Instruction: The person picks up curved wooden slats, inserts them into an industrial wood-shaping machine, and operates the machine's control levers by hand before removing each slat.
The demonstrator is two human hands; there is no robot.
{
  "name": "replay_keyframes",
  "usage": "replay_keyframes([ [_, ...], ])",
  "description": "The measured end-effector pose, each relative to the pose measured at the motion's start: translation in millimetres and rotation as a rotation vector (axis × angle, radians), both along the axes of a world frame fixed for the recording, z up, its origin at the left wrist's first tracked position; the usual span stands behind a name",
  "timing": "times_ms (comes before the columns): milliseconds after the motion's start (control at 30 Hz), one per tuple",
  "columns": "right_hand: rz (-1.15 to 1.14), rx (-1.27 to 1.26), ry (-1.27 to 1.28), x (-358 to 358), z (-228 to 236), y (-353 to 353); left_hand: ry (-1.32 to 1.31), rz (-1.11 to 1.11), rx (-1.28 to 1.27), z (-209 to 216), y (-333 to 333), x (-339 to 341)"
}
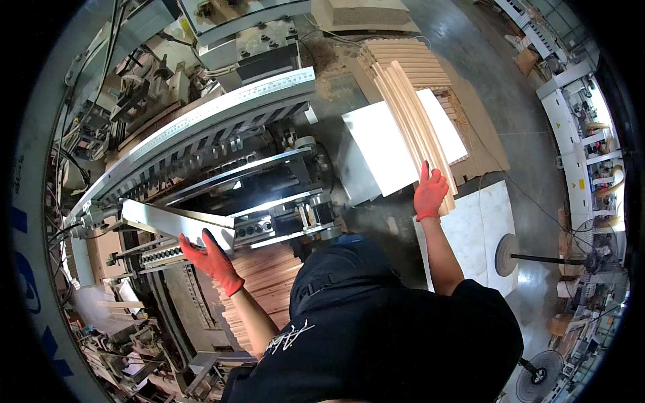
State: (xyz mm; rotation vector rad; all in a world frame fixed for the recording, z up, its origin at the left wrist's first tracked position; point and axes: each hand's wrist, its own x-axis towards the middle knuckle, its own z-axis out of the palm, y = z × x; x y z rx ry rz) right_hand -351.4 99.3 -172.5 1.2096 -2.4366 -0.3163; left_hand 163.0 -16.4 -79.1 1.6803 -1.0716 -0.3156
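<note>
My left hand (212, 263), in a red glove with a dark fingertip, is open beside the pale metal guide (158, 218) of a long machine. Its fingers are spread at the guide's near end, and whether they touch it I cannot tell. On the right, my right hand (431, 193), gloved in red too, lies over the near end of a bundle of long pale wooden strips (411, 124). Its fingers reach forward along the wood. The strips rest side by side across a white board (379, 144).
A scaled metal rail (215, 111) spans the machine at left. Ribbed wooden pieces (400, 57) are stacked beyond the white board. More wooden strips (265, 279) lie by my left forearm. A round grey disc on a pole (505, 255) stands at right, near white machinery (578, 141).
</note>
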Motion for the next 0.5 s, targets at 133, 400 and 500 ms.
replay_keyframes([
  [133,0.015,-0.038,-0.109,1,-6,-4,-0.005,-0.006,-0.027,3,0,-1],
  [400,0.127,-0.225,-0.084,13,-17,2,-0.024,0.001,-0.010,2,10,-4],
  [500,0.058,-0.250,-0.306,28,2,-1,-0.014,0.017,-0.022,10,17,-5],
])
